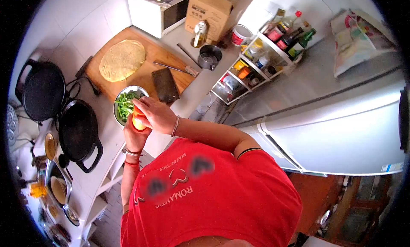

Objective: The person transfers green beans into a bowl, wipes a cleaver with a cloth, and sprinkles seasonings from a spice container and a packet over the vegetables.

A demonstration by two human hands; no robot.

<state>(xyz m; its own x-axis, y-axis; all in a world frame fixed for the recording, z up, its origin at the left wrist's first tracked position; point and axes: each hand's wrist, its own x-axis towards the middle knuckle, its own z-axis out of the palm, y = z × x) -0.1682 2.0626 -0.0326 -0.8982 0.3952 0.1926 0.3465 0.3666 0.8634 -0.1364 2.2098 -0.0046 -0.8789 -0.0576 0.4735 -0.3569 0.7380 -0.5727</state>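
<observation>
Orange container (138,120), pale yellow toward the near end, is held up between both hands, just by the near rim of the bowl (139,90) of cut greens (124,105) over the worktop (109,138). Left hand (136,135) is curled round the near end; right hand (156,114) has fingers bent onto the far end and side. So both grips look closed on it, pressure unknown. Material and fill can't be read. My guess: light, smooth, fairly stiff plastic, low breakage risk, slippery if fingers are wet. Best hold: left round the body, right fingertips near the far end, no hard squeeze.
</observation>
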